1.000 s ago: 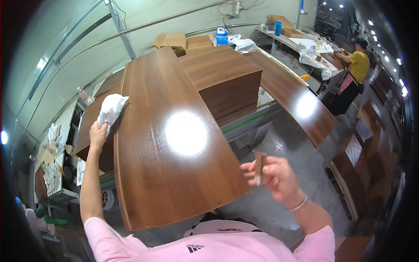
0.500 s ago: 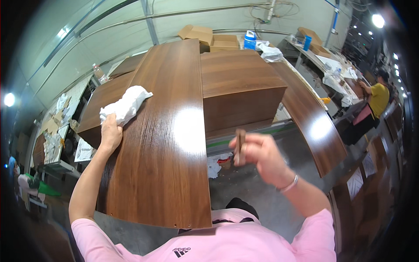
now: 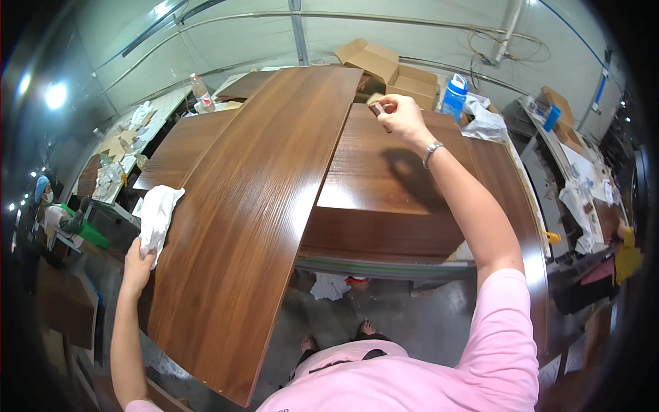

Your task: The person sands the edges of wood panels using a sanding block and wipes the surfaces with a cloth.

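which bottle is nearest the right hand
The blue bottle beside the box, just right of the right hand; the clear bottle stands farther off, left of the long board.

The long board (image 3: 240,206) at centre looks like wood, brown-grained and glossy, with finely ridged streaks catching the light. Panels (image 3: 391,161) right of it share the sheen. Left of centre, a white cloth (image 3: 158,216) looks soft, matt and creased. Cardboard boxes (image 3: 371,62) above are matt; the blue bottle (image 3: 454,96), upper right, is smooth plastic; the bracelet (image 3: 431,154) is shiny metal.
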Motion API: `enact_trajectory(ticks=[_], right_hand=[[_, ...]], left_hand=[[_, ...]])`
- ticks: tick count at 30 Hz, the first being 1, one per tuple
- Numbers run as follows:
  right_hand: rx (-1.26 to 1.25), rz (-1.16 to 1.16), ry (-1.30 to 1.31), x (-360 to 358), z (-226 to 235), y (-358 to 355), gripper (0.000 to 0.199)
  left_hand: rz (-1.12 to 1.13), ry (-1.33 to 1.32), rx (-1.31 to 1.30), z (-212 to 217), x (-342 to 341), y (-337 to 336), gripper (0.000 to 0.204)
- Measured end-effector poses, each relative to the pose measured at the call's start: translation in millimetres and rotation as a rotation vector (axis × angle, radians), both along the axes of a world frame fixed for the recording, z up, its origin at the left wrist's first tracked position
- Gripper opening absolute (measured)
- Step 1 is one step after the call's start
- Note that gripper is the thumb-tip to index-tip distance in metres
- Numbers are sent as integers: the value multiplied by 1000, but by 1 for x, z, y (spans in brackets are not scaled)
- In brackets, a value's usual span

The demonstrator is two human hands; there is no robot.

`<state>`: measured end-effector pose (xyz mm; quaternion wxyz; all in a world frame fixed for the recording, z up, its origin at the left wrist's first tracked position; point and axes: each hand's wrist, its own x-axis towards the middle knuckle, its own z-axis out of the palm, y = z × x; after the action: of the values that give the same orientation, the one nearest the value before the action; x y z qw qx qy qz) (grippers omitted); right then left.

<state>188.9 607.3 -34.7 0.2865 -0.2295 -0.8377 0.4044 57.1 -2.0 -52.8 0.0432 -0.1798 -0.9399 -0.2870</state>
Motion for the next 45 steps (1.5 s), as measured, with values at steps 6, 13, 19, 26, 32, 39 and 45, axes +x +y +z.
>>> enact_trajectory(ticks=[6,13,19,26,32,39,45], right_hand=[[330,473,-10,-42,-17,25,28],[685,930,227,-36,-18,-15,29],[793,1012,260,-50,-31,-17,30],[810,948,293,-65,-34,4,31],[905,905,308,-66,-33,9,30],[907,854,300,-70,-32,28,34],[977,599,229,-98,-41,67,29]], left_hand=[[190,284,-168,-37,5,2,39],[251,281,-182,-34,13,16,37],[256,271,-137,-37,12,15,33],[254,257,-156,-36,15,16,30],[272,258,-171,-35,18,10,38],[286,255,-122,-29,21,21,26],[295,274,-118,-30,23,21,24]])
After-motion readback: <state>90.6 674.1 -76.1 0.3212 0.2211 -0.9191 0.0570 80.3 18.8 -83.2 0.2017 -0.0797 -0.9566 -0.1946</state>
